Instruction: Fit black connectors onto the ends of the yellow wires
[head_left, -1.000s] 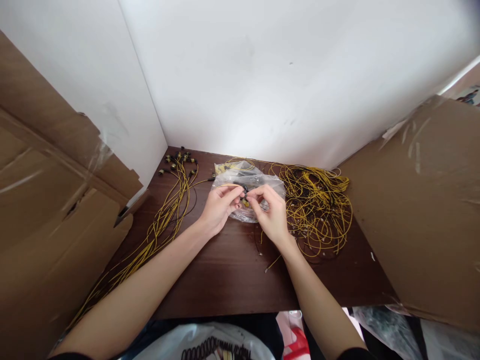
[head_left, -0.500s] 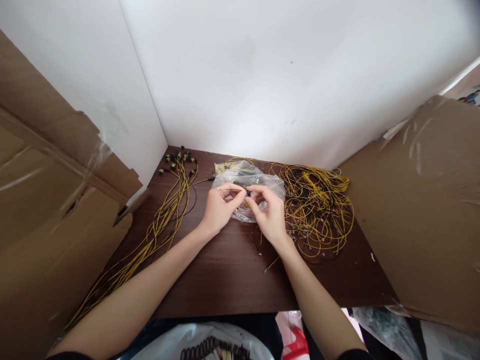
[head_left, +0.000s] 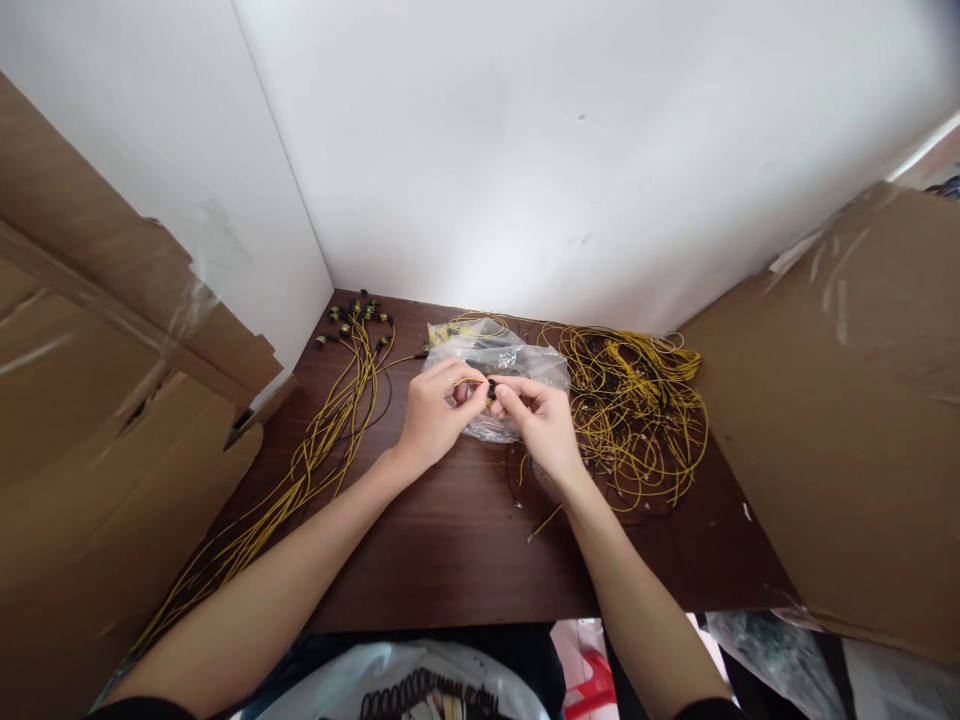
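Note:
Above a clear plastic bag, both my hands meet at their fingertips. Between thumb and fingers, my left hand pinches a thin yellow wire. A small black connector sits at the wire's end, gripped by the fingertips of my right hand. The fingers cover part of the connector, so I cannot tell how the wire and it join. Small yellow and black parts show through the bag beneath.
To the left lies a bundle of yellow wires with black-and-yellow ends. A tangled heap of yellow wires lies right. Cardboard panels flank the brown table; a white wall rises behind.
My right hand has turned slightly, its thumb now lying over the black connector. The left hand has shifted a little and still pinches the wire.

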